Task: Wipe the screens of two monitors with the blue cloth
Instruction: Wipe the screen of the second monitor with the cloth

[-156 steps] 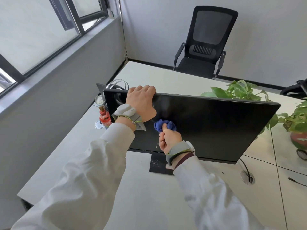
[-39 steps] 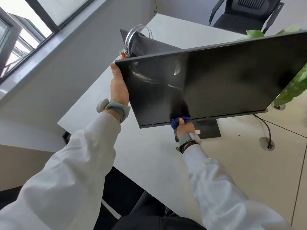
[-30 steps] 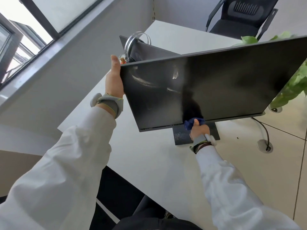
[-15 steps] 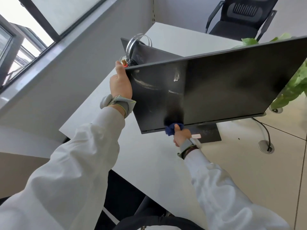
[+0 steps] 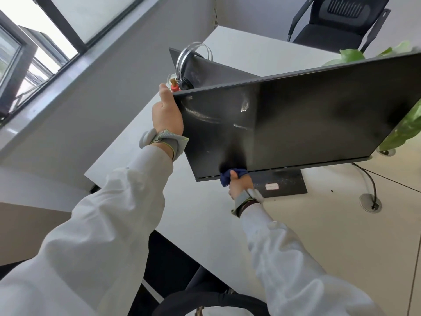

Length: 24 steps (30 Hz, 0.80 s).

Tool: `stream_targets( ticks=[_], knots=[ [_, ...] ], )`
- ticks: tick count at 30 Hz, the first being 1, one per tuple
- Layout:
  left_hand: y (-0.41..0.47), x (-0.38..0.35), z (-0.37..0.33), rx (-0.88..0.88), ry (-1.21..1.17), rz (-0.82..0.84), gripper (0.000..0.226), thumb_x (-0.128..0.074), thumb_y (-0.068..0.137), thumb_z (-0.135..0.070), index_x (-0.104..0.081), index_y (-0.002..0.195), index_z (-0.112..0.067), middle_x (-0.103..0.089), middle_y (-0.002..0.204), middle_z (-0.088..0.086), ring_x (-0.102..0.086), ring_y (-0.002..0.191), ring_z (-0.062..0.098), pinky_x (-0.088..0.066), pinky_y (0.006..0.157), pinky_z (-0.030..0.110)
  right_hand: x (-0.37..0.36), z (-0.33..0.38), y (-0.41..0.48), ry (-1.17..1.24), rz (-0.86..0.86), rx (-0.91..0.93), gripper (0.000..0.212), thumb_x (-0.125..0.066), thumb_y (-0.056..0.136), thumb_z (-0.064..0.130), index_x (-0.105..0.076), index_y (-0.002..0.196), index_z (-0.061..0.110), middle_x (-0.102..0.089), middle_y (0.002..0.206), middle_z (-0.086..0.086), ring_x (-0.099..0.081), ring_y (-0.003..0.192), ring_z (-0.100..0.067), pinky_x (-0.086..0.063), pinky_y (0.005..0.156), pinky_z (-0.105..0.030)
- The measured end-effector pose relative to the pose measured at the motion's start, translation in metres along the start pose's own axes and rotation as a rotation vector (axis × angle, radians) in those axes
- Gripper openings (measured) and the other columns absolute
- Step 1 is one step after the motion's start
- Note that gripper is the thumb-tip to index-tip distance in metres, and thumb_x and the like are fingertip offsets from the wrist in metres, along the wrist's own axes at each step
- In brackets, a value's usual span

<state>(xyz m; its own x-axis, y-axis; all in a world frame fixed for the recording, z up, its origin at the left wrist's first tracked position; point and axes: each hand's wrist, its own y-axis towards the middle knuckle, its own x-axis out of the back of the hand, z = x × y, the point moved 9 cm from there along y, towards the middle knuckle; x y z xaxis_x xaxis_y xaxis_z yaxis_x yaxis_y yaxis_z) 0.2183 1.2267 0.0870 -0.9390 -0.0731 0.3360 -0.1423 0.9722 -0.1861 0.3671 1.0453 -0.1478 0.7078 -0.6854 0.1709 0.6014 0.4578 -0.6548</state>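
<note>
Our left hand (image 5: 167,112) grips the left edge of the black flat-panel monitor (image 5: 307,119), fingers hidden behind the panel. Our right hand (image 5: 239,187) is closed round the bunched blue cloth (image 5: 230,175), pressing it on the screen's bottom edge, left of centre, just above the black stand base (image 5: 284,183). Smears on the upper screen. A second dark monitor (image 5: 216,69) stands behind, on the white desk (image 5: 205,213).

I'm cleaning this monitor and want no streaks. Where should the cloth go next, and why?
Probably straight up: the blue cloth in the right hand sits at the bottom edge of the monitor, while pale smears show higher on it. The left hand grips its side.
</note>
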Motion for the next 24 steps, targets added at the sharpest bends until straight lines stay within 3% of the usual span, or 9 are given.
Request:
stream_targets(
  ticks=[2,4,5,9,15,17,19,21,24],
  knots=[
    [0.002,0.0,-0.001,0.008,-0.005,0.007,0.051,-0.025,0.105,-0.052,-0.052,0.072,-0.023,-0.054,0.073,-0.005,-0.05,0.069,0.009,-0.036,0.064,0.024,-0.006,-0.005,0.004,0.007,0.017,-0.004,0.03,-0.056,0.099,0.027,-0.044,0.074,0.015,-0.057,0.067,-0.012,-0.056,0.057,-0.024,-0.049,0.051,-0.022],
    [0.003,-0.003,-0.002,0.015,-0.017,0.022,0.05,-0.026,0.105,-0.052,-0.053,0.073,-0.024,-0.055,0.074,-0.005,-0.052,0.071,0.011,-0.037,0.067,0.027,0.007,-0.013,0.016,-0.08,-0.024,-0.014,0.041,-0.056,0.086,0.057,-0.051,0.085,0.016,-0.068,0.087,-0.016,-0.067,0.074,-0.034,-0.059,0.071,-0.04],
    [0.004,-0.003,-0.001,0.02,-0.027,0.026,0.049,-0.026,0.105,-0.051,-0.054,0.074,-0.025,-0.056,0.075,-0.005,-0.052,0.072,0.01,-0.037,0.069,0.028,0.017,-0.014,0.024,-0.108,-0.06,0.004,0.047,-0.055,0.083,0.062,-0.053,0.093,0.016,-0.069,0.095,-0.016,-0.068,0.083,-0.037,-0.058,0.078,-0.047],
    [0.002,-0.002,0.004,0.032,-0.026,0.014,0.048,-0.024,0.105,-0.05,-0.053,0.075,-0.026,-0.056,0.077,-0.004,-0.052,0.073,0.008,-0.035,0.079,0.028,0.062,0.006,0.028,-0.122,-0.196,0.03,0.042,-0.052,0.1,0.041,-0.054,0.119,0.005,-0.064,0.118,-0.019,-0.062,0.108,-0.038,-0.047,0.09,-0.042],
    [0.001,-0.002,0.003,0.051,-0.007,-0.003,0.049,-0.023,0.105,-0.05,-0.053,0.076,-0.024,-0.056,0.078,-0.002,-0.052,0.074,0.011,-0.037,0.079,0.031,0.057,-0.005,0.028,-0.243,-0.199,-0.056,0.048,-0.042,0.104,0.041,-0.048,0.129,0.001,-0.057,0.131,-0.02,-0.054,0.12,-0.039,-0.04,0.094,-0.039],
    [0.001,-0.004,0.003,0.053,-0.006,-0.006,0.05,-0.023,0.105,-0.05,-0.053,0.076,-0.024,-0.055,0.077,-0.002,-0.051,0.072,0.011,-0.037,0.071,0.028,0.05,-0.003,0.026,-0.208,-0.156,-0.06,0.047,-0.042,0.103,0.043,-0.052,0.123,0.002,-0.062,0.121,-0.019,-0.06,0.111,-0.038,-0.042,0.087,-0.035],
    [0.002,-0.003,0.002,0.05,0.009,-0.008,0.05,-0.023,0.105,-0.05,-0.052,0.074,-0.023,-0.053,0.076,-0.002,-0.049,0.07,0.01,-0.034,0.063,0.023,0.036,-0.01,0.029,-0.147,-0.098,-0.052,0.045,-0.045,0.1,0.049,-0.055,0.105,0.006,-0.071,0.092,-0.016,-0.068,0.08,-0.033,-0.051,0.076,-0.035],
    [0.001,-0.003,0.0,0.045,0.02,-0.004,0.05,-0.023,0.105,-0.049,-0.051,0.073,-0.023,-0.052,0.075,-0.003,-0.048,0.068,0.01,-0.032,0.06,0.022,0.025,-0.012,0.025,-0.135,-0.046,-0.044,0.044,-0.047,0.1,0.048,-0.055,0.094,0.006,-0.063,0.061,-0.008,-0.061,0.051,-0.023,-0.049,0.06,-0.032],
    [0.0,0.001,0.004,0.053,0.02,-0.022,0.049,-0.023,0.105,-0.05,-0.049,0.074,-0.023,-0.052,0.076,-0.003,-0.048,0.071,0.011,-0.033,0.068,0.027,0.023,-0.018,0.02,-0.115,-0.022,-0.072,0.043,-0.048,0.101,0.045,-0.059,0.093,0.004,-0.061,0.062,-0.004,-0.059,0.048,-0.018,-0.043,0.049,-0.026]
  ],
)
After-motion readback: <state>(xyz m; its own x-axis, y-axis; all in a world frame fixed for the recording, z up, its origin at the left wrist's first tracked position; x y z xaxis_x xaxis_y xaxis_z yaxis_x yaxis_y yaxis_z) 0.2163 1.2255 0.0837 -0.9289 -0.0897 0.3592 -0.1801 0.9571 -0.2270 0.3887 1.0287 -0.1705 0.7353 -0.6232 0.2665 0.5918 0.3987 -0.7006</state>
